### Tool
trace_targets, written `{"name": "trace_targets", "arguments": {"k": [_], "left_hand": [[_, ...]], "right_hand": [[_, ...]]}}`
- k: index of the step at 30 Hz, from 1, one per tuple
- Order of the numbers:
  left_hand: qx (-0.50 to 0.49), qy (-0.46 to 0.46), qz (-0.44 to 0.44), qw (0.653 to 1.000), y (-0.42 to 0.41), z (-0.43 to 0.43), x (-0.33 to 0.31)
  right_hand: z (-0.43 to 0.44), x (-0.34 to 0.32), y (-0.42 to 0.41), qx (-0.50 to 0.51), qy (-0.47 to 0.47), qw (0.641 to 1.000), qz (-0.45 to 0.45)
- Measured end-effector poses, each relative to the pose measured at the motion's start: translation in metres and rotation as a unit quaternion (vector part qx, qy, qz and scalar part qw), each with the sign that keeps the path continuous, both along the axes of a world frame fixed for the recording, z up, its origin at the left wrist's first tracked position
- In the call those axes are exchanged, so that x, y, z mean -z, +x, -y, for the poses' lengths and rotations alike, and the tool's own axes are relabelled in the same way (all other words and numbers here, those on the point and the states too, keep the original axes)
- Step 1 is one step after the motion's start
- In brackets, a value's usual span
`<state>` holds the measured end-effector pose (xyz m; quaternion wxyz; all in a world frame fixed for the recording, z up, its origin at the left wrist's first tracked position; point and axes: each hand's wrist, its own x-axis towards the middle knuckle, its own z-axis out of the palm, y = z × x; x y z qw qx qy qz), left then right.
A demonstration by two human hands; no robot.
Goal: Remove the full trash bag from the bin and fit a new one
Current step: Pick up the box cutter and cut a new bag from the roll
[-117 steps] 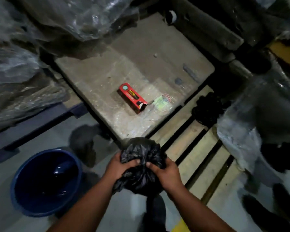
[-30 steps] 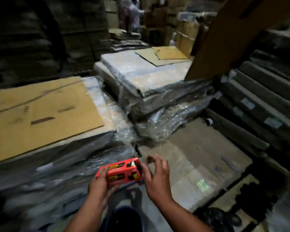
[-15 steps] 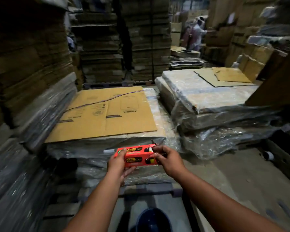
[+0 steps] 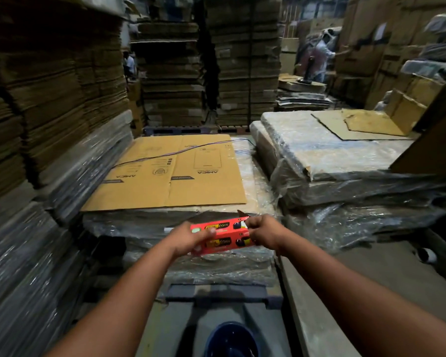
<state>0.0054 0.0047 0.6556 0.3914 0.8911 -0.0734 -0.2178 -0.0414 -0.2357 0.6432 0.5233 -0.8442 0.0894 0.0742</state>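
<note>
A grey concrete floor [image 4: 165,331] fills the bottom centre of the frame. A blue bin [image 4: 231,340] stands on it at the bottom edge. Just above the bin sits a dark pallet [image 4: 216,293], which carries a plastic-wrapped stack of flat cardboard [image 4: 180,256]. On top of that stack, at mid-frame, lies a flattened brown carton [image 4: 170,173], with a thin cable [image 4: 175,152] across it.

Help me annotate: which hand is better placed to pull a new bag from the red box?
Right hand: it pinches the opened flap end of the red box, while the left hand grips the box's other end, steadying it.
</note>
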Motion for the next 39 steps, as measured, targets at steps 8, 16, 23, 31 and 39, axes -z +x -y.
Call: {"name": "trace_targets", "arguments": {"k": [8, 16, 23, 31, 39], "left_hand": [[0.194, 0.197, 0.291, 0.916, -0.021, 0.040, -0.008], [0.162, 0.159, 0.274, 0.934, -0.035, 0.046, 0.001], [0.136, 0.140, 0.235, 0.952, -0.037, 0.056, 0.007], [0.127, 0.019, 0.195, 0.972, -0.051, 0.065, 0.002], [0.129, -0.035, 0.199, 0.971, -0.052, 0.061, -0.003]], "right_hand": [[0.003, -0.013, -0.008, -0.056, 0.057, 0.997, 0.023], [0.038, -0.023, -0.025, 0.077, 0.174, 0.982, 0.021], [0.044, -0.013, -0.034, 0.174, 0.361, 0.915, 0.046], [0.027, -0.018, -0.041, 0.103, 0.249, 0.959, 0.084], [0.019, -0.034, -0.036, 0.122, 0.340, 0.927, 0.101]]}}
